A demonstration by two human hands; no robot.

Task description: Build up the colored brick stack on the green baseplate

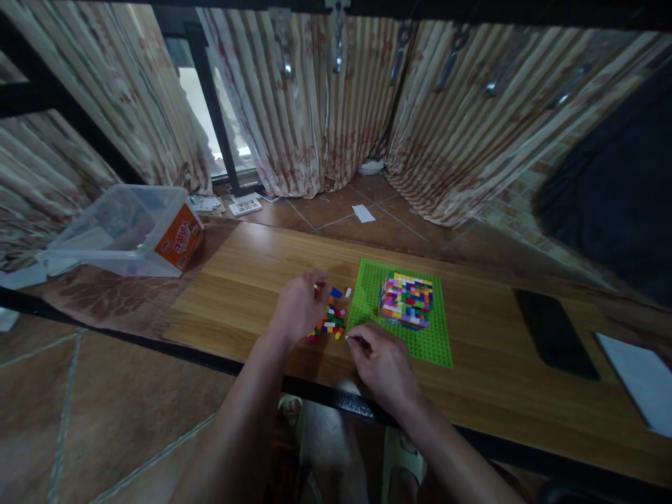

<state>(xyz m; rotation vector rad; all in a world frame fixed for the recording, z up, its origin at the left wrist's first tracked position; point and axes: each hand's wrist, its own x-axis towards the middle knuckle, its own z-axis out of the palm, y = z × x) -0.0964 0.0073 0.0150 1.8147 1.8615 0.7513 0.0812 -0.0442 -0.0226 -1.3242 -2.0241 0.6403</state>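
Note:
A small pile of mixed-colour toy bricks (330, 323) lies on the wooden table between my two hands. My left hand (300, 306) is over the pile's left side, its fingers curled together; a tiny pale spot shows at the fingertips, too small to name. Just right of the pile, my right hand (386, 364) pinches a small whitish toy brick (346, 337) between thumb and forefinger. Beyond that hand, a block-shaped build of multicoloured bricks (407, 299) stands on a green studded baseplate (435, 350). A white brick (348, 292) lies apart at the pile's far edge.
On the left stands a clear plastic bin (123, 262) with an orange label. To the right on the table (488, 378) are a black phone-like slab (556, 336) and a white sheet (638, 381). Striped curtains (315, 105) hang behind, and a dark shape fills the upper right.

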